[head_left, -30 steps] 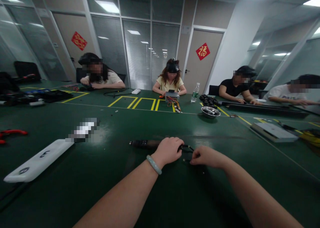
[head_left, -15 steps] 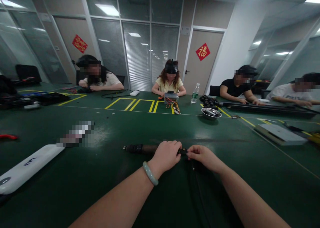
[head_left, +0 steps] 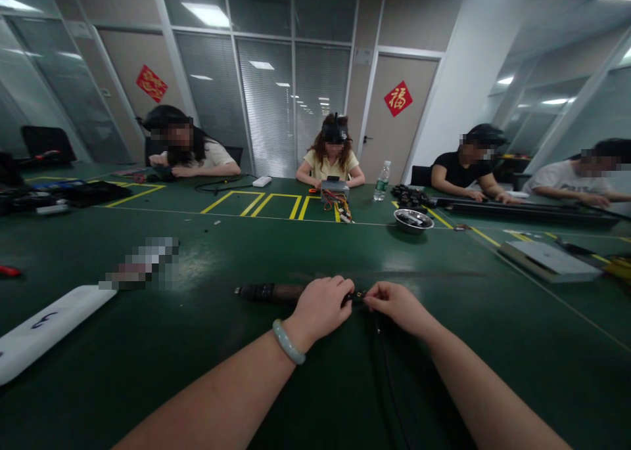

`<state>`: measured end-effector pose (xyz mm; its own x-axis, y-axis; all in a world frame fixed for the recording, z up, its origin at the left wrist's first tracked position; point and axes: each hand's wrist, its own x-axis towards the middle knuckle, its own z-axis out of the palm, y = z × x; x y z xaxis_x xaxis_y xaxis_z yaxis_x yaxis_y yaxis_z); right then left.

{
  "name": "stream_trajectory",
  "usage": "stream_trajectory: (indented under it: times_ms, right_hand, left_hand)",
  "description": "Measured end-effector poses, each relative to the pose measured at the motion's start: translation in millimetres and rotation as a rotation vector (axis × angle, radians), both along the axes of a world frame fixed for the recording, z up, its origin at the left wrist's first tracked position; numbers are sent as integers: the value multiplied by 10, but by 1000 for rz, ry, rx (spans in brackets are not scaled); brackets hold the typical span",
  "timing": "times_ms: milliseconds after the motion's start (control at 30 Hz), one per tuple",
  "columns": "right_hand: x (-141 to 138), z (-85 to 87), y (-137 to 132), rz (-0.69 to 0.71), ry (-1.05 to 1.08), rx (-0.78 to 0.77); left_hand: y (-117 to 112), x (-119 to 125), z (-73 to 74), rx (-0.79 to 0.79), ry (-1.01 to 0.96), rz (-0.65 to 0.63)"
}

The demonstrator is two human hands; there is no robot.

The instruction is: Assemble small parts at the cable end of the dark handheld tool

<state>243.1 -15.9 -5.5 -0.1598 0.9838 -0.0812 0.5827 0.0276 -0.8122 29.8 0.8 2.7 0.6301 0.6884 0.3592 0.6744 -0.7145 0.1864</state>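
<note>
My left hand [head_left: 323, 304], with a pale green bangle on the wrist, is curled over the right end of a dark cylindrical tool [head_left: 269, 293] lying on the green table [head_left: 197, 345]. My right hand [head_left: 397, 305] pinches a small black connector [head_left: 359, 296] at the tool's tip, and the two hands nearly touch there. A thin black cable [head_left: 382, 345] runs from the connector toward me between my forearms.
A long white panel [head_left: 44, 328] lies at the left. A metal bowl [head_left: 413, 219], a water bottle [head_left: 381, 181] and a small box with coloured wires [head_left: 335, 194] sit farther off. A flat grey panel [head_left: 549, 261] lies right. Several people work along the far and right edges.
My right hand moved left from the table to the tool's tip and now pinches the connector beside my left hand. The view drifted slightly, shifting the white panel left.
</note>
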Motion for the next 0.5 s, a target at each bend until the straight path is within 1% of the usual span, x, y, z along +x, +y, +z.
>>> stream_trajectory:
  times_ms: [133,267,500]
  right_hand:
    - [-16,17,-24,-4,-102,50]
    - [-54,27,-43,26,-139,86]
    - [-57,-60,-6,50,-140,127]
  left_hand:
    - [-26,-11,10,6,17,-17]
    - [-12,-15,10,-4,30,-13]
    - [4,2,36,-14,62,-20]
